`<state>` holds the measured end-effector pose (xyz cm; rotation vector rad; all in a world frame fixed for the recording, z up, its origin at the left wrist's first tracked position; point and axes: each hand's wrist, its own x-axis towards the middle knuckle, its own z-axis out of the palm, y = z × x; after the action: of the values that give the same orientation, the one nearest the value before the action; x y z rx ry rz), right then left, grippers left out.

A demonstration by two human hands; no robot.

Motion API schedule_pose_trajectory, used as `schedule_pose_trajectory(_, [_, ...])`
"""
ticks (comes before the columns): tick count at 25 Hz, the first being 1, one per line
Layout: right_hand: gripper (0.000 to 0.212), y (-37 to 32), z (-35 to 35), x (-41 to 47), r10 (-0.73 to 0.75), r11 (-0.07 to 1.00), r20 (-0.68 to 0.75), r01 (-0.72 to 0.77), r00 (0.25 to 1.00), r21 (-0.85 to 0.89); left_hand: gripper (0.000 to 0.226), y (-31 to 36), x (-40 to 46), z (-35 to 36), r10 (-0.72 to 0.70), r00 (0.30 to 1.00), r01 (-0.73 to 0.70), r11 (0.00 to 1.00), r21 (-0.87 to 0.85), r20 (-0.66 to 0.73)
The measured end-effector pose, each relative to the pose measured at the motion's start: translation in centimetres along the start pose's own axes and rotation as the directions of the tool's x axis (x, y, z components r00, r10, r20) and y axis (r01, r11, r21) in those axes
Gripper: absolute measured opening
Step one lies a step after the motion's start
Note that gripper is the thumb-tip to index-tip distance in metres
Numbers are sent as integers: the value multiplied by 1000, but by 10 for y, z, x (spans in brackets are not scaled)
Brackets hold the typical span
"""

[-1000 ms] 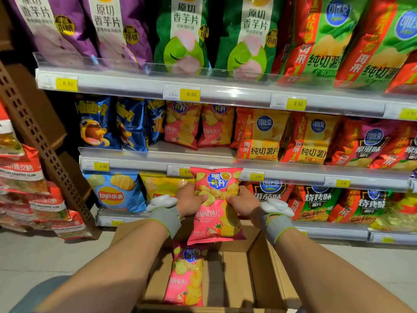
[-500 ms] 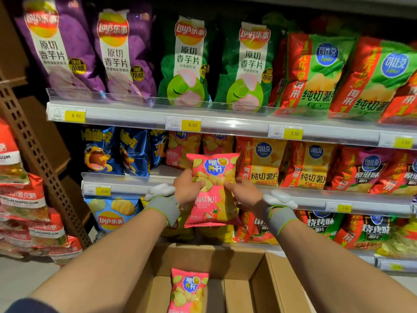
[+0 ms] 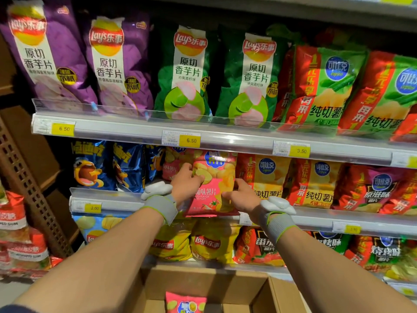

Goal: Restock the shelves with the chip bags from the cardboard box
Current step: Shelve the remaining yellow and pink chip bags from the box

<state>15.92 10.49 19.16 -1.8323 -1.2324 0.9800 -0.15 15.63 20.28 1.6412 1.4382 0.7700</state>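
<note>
Risk of slipping off shelf lip point(image 3: 117, 201): pink chip bag point(image 3: 213, 188) half in, pinched by left grip point(image 3: 186, 182) and right grip point(image 3: 241, 195), bottom edge overhanging

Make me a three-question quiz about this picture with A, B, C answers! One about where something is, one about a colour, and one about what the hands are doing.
1. Where is the pink chip bag that is being held?
A. at the middle shelf
B. on the floor
C. on the top shelf

2. What colour is the chip bag in the cardboard box?
A. blue
B. pink
C. purple

3. What are the hands doing?
A. hanging empty
B. both holding the bag
C. one holding it

Answers: 1 A, the bag stands in front of the pink bags on the middle shelf. 2 B, the bag in the box is pink. 3 B, the left hand and right hand grip its sides.
</note>
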Motion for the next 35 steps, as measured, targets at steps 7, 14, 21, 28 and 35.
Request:
schedule_pose_trajectory(7, [39, -4, 1, 40, -39, 999, -94, 38, 995, -10, 37, -8, 28, 8, -25, 1000, 23, 996, 89, 14])
schedule_pose_trajectory(14, [42, 0, 3, 65, -61, 997, -136, 54, 989, -56, 40, -17, 58, 22, -50, 993, 64, 989, 136, -107])
schedule_pose_trajectory(21, [59, 14, 9, 83, -80, 981, -206, 41, 975, -188, 64, -21, 70, 39, -6, 995, 29, 971, 238, -95])
schedule_pose_trajectory(28, [52, 24, 16, 83, 25, 965, -203, -77, 979, -252, 47, -35, 70, 49, -58, 996, 69, 984, 167, -70])
schedule_pose_trajectory(35, [39, 25, 14, 73, 77, 972, -164, -110, 983, -208, 54, -35, 59, 40, -23, 999, 26, 993, 119, -22])
